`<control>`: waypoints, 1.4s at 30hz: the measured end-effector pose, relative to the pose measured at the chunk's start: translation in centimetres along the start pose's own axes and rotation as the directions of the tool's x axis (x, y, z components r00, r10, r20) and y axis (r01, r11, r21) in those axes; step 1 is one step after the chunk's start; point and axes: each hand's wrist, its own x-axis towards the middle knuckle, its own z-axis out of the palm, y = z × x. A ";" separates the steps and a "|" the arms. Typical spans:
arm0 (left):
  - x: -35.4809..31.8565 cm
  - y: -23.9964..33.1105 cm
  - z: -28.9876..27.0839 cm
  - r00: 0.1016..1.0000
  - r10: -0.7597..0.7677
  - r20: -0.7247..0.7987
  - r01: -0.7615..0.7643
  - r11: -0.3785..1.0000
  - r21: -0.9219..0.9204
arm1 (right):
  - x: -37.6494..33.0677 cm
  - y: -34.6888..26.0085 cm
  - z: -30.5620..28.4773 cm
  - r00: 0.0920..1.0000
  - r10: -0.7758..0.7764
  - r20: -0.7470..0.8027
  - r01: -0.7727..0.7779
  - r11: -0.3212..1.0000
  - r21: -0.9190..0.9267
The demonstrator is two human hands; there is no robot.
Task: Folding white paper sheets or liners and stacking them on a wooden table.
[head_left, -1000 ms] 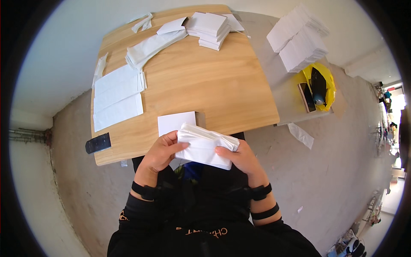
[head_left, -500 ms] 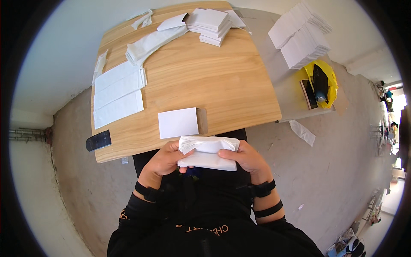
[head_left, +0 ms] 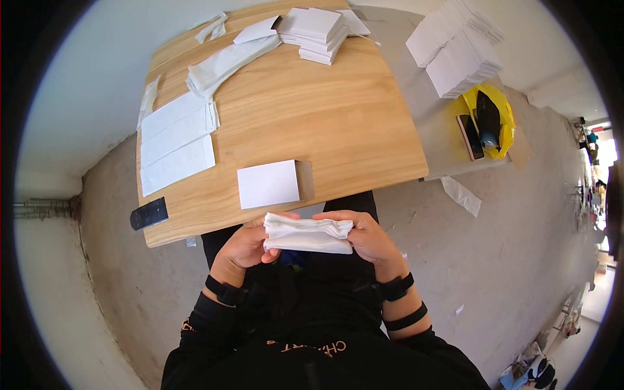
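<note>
Between my two hands, in front of the table's near edge, is a folded bundle of thin white sheets (head_left: 308, 236). Its layers show as ruffled edges along the top, above a smoother fold. My left hand (head_left: 246, 244) grips the left end, with some fingertips showing underneath. My right hand (head_left: 365, 236) is closed around the right end, and its fingers reach behind the bundle. Whether the sheets are paper or thin film I cannot tell. Just beyond lies a white box (head_left: 268, 185), its open end facing right.
On the wooden table (head_left: 312, 117) lie flat white packets (head_left: 177, 162), a long folded white bundle (head_left: 227, 65), stacked white boxes (head_left: 318, 32) and a dark phone (head_left: 149, 213). To the right are tall white stacks (head_left: 455, 52), another phone (head_left: 470, 137) and a yellow bag (head_left: 506, 123).
The bundle has folded together more, and its top opening has narrowed. My right thumb has moved from its front toward the top and back. Both hands keep their hold.
</note>
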 end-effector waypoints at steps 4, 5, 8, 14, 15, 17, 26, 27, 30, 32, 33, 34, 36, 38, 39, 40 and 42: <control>0.3 -0.8 -1.7 0.996 0.014 0.093 -0.008 0.998 -0.056 | 0.0 0.6 -0.4 1.000 0.002 0.000 -0.002 1.000 0.008; 0.3 -0.9 -1.8 0.994 0.012 0.106 -0.002 0.995 -0.098 | 0.0 0.8 -0.6 1.000 0.011 0.018 -0.012 0.999 0.045; 0.4 -1.1 -1.9 0.995 0.002 0.097 0.012 0.990 -0.142 | 0.0 0.9 -0.8 0.999 0.024 0.035 -0.027 0.996 0.087; 1.6 -0.1 -0.3 0.990 -0.054 -0.132 0.049 0.998 -0.038 | 1.0 2.7 -1.1 0.994 0.054 -0.094 -0.035 0.980 0.195; 1.9 0.3 0.2 0.971 -0.022 -0.238 0.052 0.991 0.120 | 1.2 3.0 -1.2 0.981 0.090 -0.173 -0.048 0.971 0.236; 2.5 1.3 1.4 0.943 0.016 -0.331 0.057 0.976 0.209 | 1.7 3.2 -1.9 0.985 0.095 -0.142 -0.047 0.950 0.309; 4.1 2.7 -0.4 0.749 0.663 -0.006 0.140 -0.149 0.979 | 2.2 4.2 -5.5 0.956 0.039 -0.292 0.080 0.920 0.384; 4.3 2.5 -1.0 0.753 0.657 0.032 0.190 -0.264 0.946 | 2.2 4.2 -5.9 0.956 0.039 -0.292 0.080 0.919 0.386; 5.1 2.1 -2.8 0.766 0.634 0.105 0.280 -0.477 0.833 | 2.4 4.2 -6.5 0.931 0.044 -0.363 0.096 0.929 0.357; 5.6 1.8 -3.6 0.765 0.633 0.121 0.267 -0.481 0.835 | 2.6 4.3 -6.7 0.928 0.018 -0.373 0.122 0.930 0.347; 5.8 1.8 -3.6 0.766 0.631 0.121 0.265 -0.482 0.835 | 2.8 4.4 -6.8 0.927 0.018 -0.375 0.123 0.929 0.348; 5.8 1.8 -3.5 0.779 0.624 0.070 0.275 -0.439 0.855 | 3.1 4.6 -6.9 0.923 -0.001 -0.385 0.139 0.933 0.331; 5.9 2.0 -3.1 0.792 0.610 0.021 0.282 -0.397 0.874 | 3.4 5.0 -6.9 0.917 -0.020 -0.399 0.157 0.936 0.314; 5.5 2.1 -2.7 0.831 0.556 -0.010 0.273 -0.393 0.878 | 3.6 5.2 -6.7 0.912 -0.039 -0.409 0.156 0.954 0.256; 5.3 2.1 -2.8 0.830 0.557 -0.011 0.275 -0.393 0.877 | 3.7 5.3 -6.6 0.912 -0.039 -0.408 0.156 0.954 0.257; 5.1 2.0 -2.9 0.830 0.558 0.004 0.253 -0.383 0.888 | 3.6 5.5 -6.5 0.923 -0.022 -0.385 0.115 0.969 0.220; 4.7 1.9 -3.0 0.828 0.561 0.018 0.233 -0.373 0.898 | 3.3 5.8 -6.4 0.933 -0.004 -0.361 0.073 0.981 0.180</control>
